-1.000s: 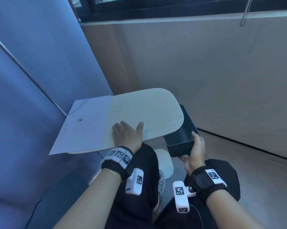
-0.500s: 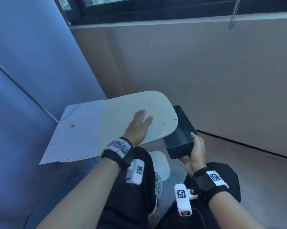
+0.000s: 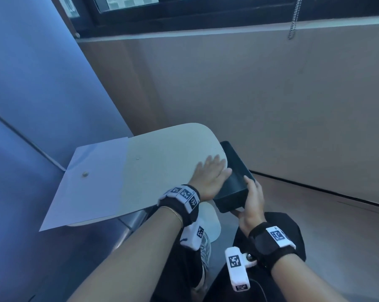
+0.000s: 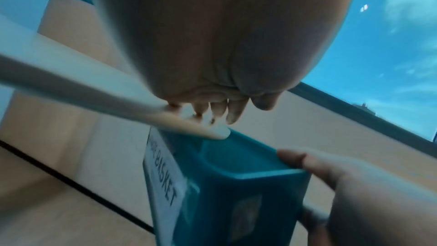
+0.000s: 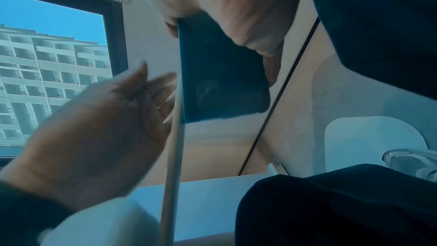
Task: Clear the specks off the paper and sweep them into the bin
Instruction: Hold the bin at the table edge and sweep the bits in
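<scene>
A white sheet of paper (image 3: 92, 182) lies over the left part of a small cream table (image 3: 168, 153); one small crumb (image 3: 85, 174) sits on the paper. My left hand (image 3: 210, 173) lies flat with straight fingers at the table's right edge, thumb reaching over the rim of a dark teal bin (image 3: 234, 182). My right hand (image 3: 250, 199) grips the bin's near end, thumb on its rim, and holds it just below the table edge. In the left wrist view the left fingers (image 4: 221, 110) touch the table edge above the bin (image 4: 236, 184), which carries a "BASKET" label (image 4: 163, 180).
A blue wall or panel (image 3: 42, 83) stands close on the left, a beige wall (image 3: 271, 105) behind the table, with a window and a hanging bead chain (image 3: 293, 20) above. My legs in dark trousers (image 3: 278, 223) and a shoe (image 3: 204, 256) are under the table.
My left hand has swept from the table's near middle rightward to the right edge by the bin. The specks seen near that edge earlier no longer show. The right hand kept holding the bin.
</scene>
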